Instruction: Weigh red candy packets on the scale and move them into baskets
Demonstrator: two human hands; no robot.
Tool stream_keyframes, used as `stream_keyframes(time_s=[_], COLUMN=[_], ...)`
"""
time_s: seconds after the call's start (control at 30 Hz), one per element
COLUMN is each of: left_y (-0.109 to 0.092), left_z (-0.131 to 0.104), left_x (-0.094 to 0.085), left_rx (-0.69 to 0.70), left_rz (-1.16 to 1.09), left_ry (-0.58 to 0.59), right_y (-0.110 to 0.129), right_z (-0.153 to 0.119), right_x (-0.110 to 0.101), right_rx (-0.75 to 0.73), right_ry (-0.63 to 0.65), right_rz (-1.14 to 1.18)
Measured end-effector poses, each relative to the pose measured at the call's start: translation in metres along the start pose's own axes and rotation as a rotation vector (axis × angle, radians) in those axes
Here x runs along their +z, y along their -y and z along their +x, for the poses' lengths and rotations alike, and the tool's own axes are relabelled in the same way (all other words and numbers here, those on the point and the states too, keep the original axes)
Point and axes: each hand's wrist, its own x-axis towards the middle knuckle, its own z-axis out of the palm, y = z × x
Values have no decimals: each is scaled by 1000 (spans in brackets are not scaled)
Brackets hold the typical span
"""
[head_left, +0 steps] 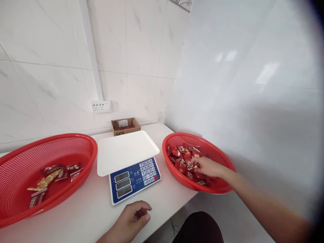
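Note:
My right hand (206, 167) reaches into the right red basket (220, 153), its curled fingers on the small red packets (181, 165) piled there. Whether a packet is between the fingertips is hard to make out. My left hand (135, 217) hovers over the table's front edge, just below the scale, with fingers curved, thumb apart and nothing held. Between the two baskets stands the digital scale (135, 180) with a bare white tray (126, 152) and a blue keypad panel.
The left red basket (76, 141) holds several brown and yellow wrapped packets (49, 179). Behind the scale, a small cardboard box (135, 126) has red items inside. A tiled wall with a socket (101, 106) rises behind the white table (167, 199).

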Motion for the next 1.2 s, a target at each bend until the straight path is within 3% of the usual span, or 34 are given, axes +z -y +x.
stream_keyframes(time_s=[0.13, 0.27, 0.37, 0.47, 0.57, 0.67, 0.83, 1.0, 1.2], left_y=[4, 5, 3, 1, 0, -1, -4, -7, 1], left_z=[0, -1, -2, -3, -4, -5, -5, -5, -1], left_x=[2, 3, 2, 1, 0, -1, -1, 0, 0], left_rx=[3, 13, 12, -1, -7, -26, -43, -37, -18], left_rz=[-6, 9, 16, 16, 9, 15, 18, 9, -31], left_ry=[-16, -22, -39, -57, -66, -77, -48, -1, 20], right_y=[11, 55, 98, 142, 181, 207, 218, 209, 206], right_z=[2, 14, 35, 60, 81, 96, 105, 105, 102], right_x=[-25, -39, -36, -24, -13, -9, -5, 4, 14], right_rx=[-38, -56, -135, -218, -210, -170, -128, -201, -358], right_ry=[-189, -340, -280, -108, 39, 47, -30, 2, -117], right_rz=[131, 299, 453, 570, 560, 485, 543, 614, 246])
